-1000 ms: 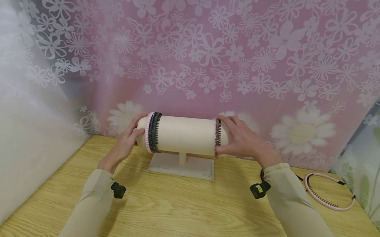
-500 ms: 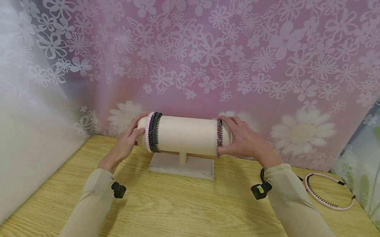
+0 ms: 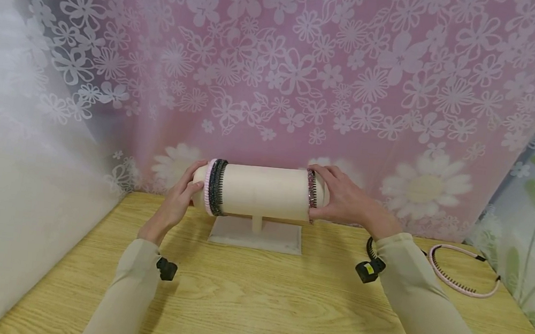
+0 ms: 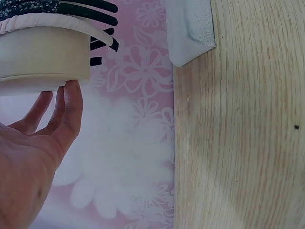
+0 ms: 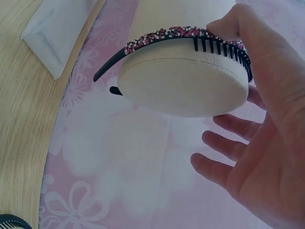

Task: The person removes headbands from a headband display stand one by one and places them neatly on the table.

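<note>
A cream padded headband display stand point(image 3: 265, 191) lies crosswise on a short post above a flat base point(image 3: 255, 234). My left hand point(image 3: 178, 197) grips its left end, thumb in front and fingers behind. Beside that hand, a pale pink headband point(image 3: 208, 188) and dark glittery headbands with teeth point(image 3: 218, 186) sit around the roll. Near the right end is a headband covered in pink and dark stones point(image 5: 176, 32), with black comb teeth. My right hand point(image 3: 344, 198) holds this headband, the thumb pressing its front; the index finger's contact behind is partly hidden.
A pink toothed headband point(image 3: 461, 287) lies on the wooden table point(image 3: 254, 300) at the right. Another black headband point(image 3: 370, 247) is partly hidden by the right wrist. A pink flowered curtain point(image 3: 275, 82) hangs close behind the stand.
My right hand has shifted slightly right, and the stone-covered headband has slid with it toward the roll's right end. The left hand stays in place on the stand.
</note>
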A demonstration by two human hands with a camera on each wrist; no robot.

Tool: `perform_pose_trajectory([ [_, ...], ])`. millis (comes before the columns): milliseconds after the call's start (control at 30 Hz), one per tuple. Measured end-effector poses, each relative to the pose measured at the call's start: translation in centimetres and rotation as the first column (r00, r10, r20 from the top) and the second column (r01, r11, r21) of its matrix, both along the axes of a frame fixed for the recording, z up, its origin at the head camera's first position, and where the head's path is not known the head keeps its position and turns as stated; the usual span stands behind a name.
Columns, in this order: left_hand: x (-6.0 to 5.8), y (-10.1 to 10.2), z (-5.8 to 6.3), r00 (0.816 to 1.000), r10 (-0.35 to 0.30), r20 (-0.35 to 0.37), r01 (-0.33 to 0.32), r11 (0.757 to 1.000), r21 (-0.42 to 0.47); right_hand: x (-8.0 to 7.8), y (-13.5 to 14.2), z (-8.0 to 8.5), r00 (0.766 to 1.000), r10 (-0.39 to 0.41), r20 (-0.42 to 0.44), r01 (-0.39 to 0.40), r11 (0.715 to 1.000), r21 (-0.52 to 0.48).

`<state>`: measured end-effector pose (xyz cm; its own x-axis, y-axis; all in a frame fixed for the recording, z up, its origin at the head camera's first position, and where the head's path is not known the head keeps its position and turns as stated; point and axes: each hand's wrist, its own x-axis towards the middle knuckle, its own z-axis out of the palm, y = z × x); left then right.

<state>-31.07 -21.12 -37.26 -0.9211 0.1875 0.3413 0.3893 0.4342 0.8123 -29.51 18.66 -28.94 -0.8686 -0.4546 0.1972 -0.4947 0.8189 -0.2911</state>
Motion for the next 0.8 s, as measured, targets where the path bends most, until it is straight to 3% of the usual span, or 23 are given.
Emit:
perform_pose_trajectory([
  [400, -0.04, 0.04, 0.0, 1.0, 0.011, 0.0, -0.011, 1.0, -0.005, -0.02, 0.38, -0.21, 0.999, 0.028, 0.032, -0.027, 0.999, -0.026],
  [800, -0.13, -0.05, -0.13, 1.0, 0.009, -0.009, -0.009, 1.0, -0.013, 0.56, 0.89, -0.82, 0.998, 0.041, 0.048, -0.035, 0.991, -0.129],
])
